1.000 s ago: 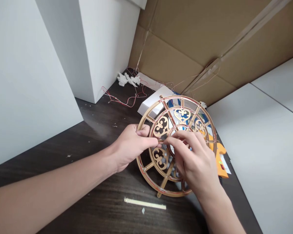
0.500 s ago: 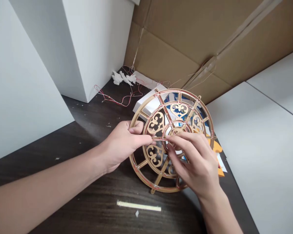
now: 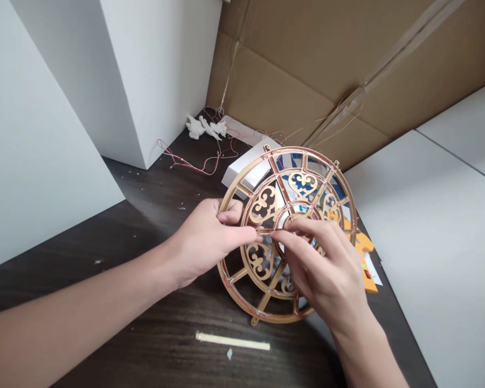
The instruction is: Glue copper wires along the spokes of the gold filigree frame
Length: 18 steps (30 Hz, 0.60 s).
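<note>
A round gold ornamental frame (image 3: pixel 248 306), with spokes and heart-shaped scrollwork, stands tilted in front of me. Thin red and white wires (image 3: pixel 231 288) run along its rings and spokes. My left hand (image 3: pixel 210 242) is closed around the left side, its thumb lying on a spoke. Near the hub, my right hand (image 3: pixel 327 264) has its fingers bent together, the index fingertip on the wire in that same spoke. Its thumb is mostly hidden below the fingers.
On the dark table lie a pale yellow stick (image 3: pixel 232 341) and a small white scrap (image 3: pixel 229 353). Behind the frame are a white box (image 3: pixel 246 167), crumpled tissue (image 3: pixel 205 127), loose wires (image 3: pixel 189 166) and an orange tool (image 3: pixel 366 245). White panels and cardboard (image 3: pixel 291 70) surround the table.
The frame and both hands appear slightly further right in the view. My right index fingertip has shifted along the spoke toward my left thumb, and the right thumb is now less visible.
</note>
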{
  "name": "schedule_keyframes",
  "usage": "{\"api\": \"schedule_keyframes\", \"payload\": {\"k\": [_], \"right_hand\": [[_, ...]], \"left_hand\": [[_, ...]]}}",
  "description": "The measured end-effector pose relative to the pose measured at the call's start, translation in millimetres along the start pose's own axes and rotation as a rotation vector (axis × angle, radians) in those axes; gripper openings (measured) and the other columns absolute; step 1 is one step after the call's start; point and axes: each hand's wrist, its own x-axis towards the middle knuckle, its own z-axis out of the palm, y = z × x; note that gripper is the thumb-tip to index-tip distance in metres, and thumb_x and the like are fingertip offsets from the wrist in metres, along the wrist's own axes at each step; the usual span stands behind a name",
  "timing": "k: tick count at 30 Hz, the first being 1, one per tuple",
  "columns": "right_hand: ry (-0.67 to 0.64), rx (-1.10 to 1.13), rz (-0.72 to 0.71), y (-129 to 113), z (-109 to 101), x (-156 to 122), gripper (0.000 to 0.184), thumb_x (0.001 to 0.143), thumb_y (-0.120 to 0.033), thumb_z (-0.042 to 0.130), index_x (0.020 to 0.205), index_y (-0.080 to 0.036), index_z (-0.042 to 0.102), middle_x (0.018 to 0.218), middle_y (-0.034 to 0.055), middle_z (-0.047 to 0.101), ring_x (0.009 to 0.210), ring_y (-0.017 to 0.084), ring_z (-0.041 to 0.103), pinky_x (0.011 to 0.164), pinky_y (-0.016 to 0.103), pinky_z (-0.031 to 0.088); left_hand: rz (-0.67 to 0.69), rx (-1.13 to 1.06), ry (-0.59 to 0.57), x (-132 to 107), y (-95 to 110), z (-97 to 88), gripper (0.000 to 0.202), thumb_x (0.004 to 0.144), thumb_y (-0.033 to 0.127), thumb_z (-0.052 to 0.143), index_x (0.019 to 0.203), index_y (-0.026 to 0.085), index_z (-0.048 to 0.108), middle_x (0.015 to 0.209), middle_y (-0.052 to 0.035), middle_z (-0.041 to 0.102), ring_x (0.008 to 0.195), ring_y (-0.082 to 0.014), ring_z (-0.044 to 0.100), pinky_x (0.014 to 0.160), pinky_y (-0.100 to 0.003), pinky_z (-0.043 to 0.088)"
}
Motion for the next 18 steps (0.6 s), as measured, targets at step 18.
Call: {"api": "schedule_keyframes", "payload": {"k": [18], "right_hand": [[0.422, -0.155, 0.626, 37, -36, -19, 0.034, 0.101, -0.044, 0.051, 0.112, -0.017, 0.068, 0.101, 0.0063, 0.067, 0.091, 0.014, 0.063, 0.084, 0.030, 0.051]], "left_hand": [[-0.025, -0.044, 0.051, 7, 10, -12.8, 0.064, 0.065, 0.015, 0.081, 0.064, 0.019, 0.017, 0.066, 0.0033, 0.061, 0.072, -0.0107, 0.068, 0.071, -0.018, 0.051]]}}
